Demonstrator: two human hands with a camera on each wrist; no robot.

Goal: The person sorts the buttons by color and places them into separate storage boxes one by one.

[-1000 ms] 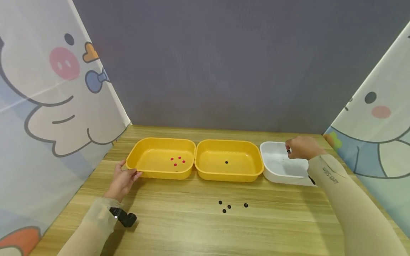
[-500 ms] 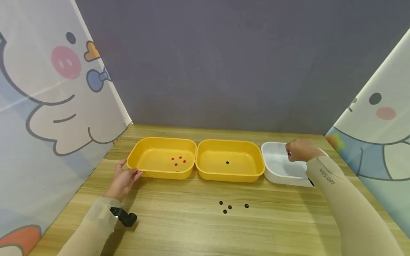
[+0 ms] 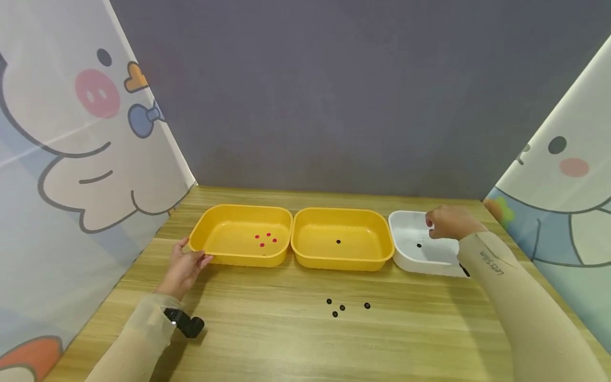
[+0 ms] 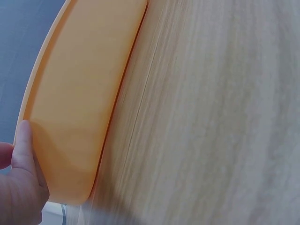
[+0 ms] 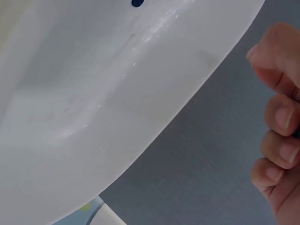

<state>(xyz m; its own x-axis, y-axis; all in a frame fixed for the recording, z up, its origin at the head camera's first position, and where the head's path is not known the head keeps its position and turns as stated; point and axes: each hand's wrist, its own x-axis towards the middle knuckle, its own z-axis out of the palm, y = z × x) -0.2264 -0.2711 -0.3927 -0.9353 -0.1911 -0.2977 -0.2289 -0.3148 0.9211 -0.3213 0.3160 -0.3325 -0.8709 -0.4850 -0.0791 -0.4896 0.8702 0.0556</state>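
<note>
In the head view my left hand (image 3: 185, 269) grips the near-left corner of the left yellow tray (image 3: 248, 261), the thumb (image 4: 22, 145) on its wall in the left wrist view. Several small red discs (image 3: 262, 245) lie in that tray. A black button-like disc (image 3: 338, 242) lies in the middle yellow tray (image 3: 343, 264). Above the white tray (image 3: 420, 265) hovers my right hand (image 3: 451, 222), its fingers curled with nothing visible between them. Below it, another black disc (image 3: 419, 245) lies on the white tray's floor; the right wrist view also shows this dark disc (image 5: 137, 2).
Several loose black discs (image 3: 335, 314) lie on the wooden table (image 3: 267, 329) in front of the middle tray. The trays stand side by side in a row. Behind them rises a grey wall (image 3: 305, 106), with cartoon-printed panels (image 3: 62, 180) at both sides.
The black disc that my right fingers pinched is let go and now lies in the white tray. My left hand keeps its place on the left tray.
</note>
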